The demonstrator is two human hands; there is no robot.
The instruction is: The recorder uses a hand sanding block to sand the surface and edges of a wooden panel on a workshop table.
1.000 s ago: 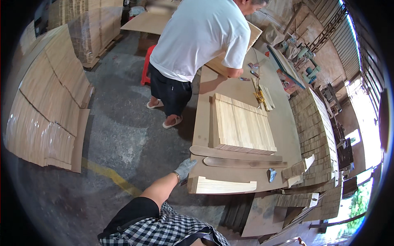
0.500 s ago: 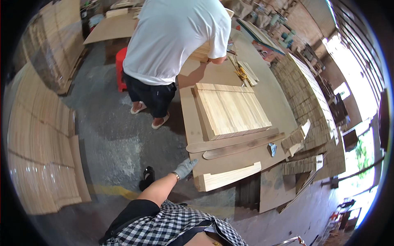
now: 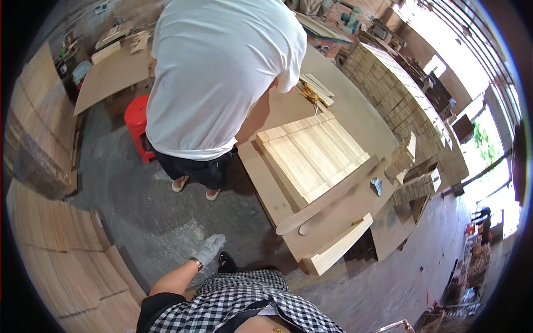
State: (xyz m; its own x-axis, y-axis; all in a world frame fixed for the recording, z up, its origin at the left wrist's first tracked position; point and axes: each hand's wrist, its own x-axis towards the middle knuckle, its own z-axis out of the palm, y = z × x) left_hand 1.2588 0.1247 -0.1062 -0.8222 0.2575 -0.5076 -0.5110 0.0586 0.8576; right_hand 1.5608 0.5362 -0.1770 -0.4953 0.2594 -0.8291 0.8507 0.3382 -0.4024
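Pale wood stands at my far left in a tall stack (image 3: 61, 244), with a red stool (image 3: 136, 116) to its right and farther off. My gloved left hand (image 3: 211, 248) has dropped back from the table's near left corner and now hangs over the floor, fingers loosely extended, nothing visible in it. That leaves it clear of the wood, touching nothing I can see. Beyond it, a co-worker (image 3: 222, 77) in white bends over the table (image 3: 338, 213). On the table lies the pale pile (image 3: 313, 158), a long strip (image 3: 327, 194) along its near side, and a block (image 3: 341, 244) at the near edge. My right hand is out of view; I can't tell its state.
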